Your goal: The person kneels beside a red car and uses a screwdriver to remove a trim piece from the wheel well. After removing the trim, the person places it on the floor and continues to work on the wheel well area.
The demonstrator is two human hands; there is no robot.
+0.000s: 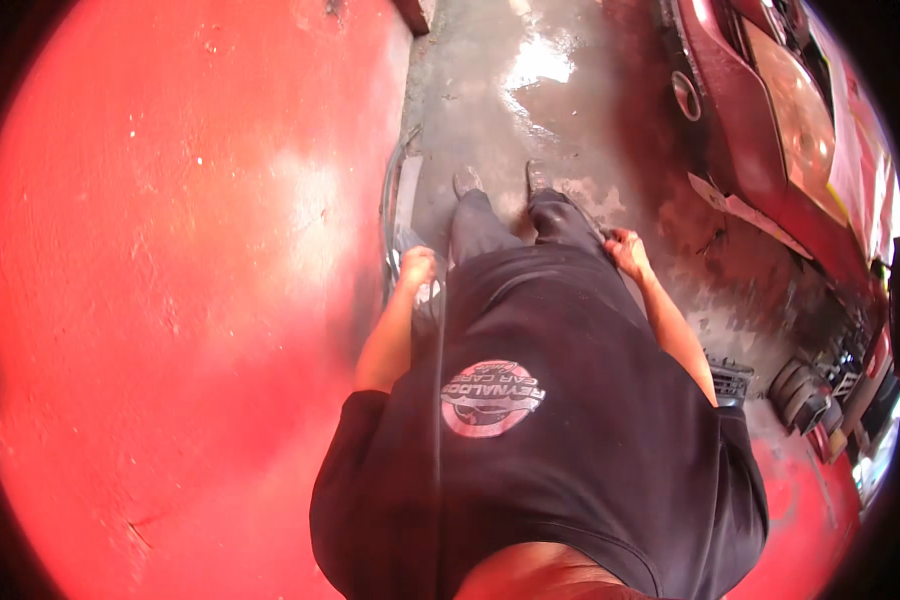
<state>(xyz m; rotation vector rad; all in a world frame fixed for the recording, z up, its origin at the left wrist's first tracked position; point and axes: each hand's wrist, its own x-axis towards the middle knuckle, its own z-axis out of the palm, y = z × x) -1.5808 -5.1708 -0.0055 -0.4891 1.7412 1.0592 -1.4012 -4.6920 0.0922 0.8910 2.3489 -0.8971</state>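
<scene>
My left hand (417, 268) hangs beside my left thigh with its fingers curled closed, close to the red wall. A greyish strip (407, 192) and a dark hose or cable (385, 215) run along the wall's foot by that hand. Whatever the fist holds, if anything, is too unclear to name. On the other side, my right hand (627, 250) is closed next to my right trouser leg (560, 220). A small dark shape sits at its fingertips, and I cannot make out what it is. A thin dark cord (438, 400) runs down the front of my black shirt (580, 420).
The red wall (190, 250) fills the left side. To the right stands a dark red car front (740, 130) with a headlight (792, 105). Dark car parts (805, 395) lie at the lower right. The stained grey floor (480, 90) has a bright reflection ahead of my shoes.
</scene>
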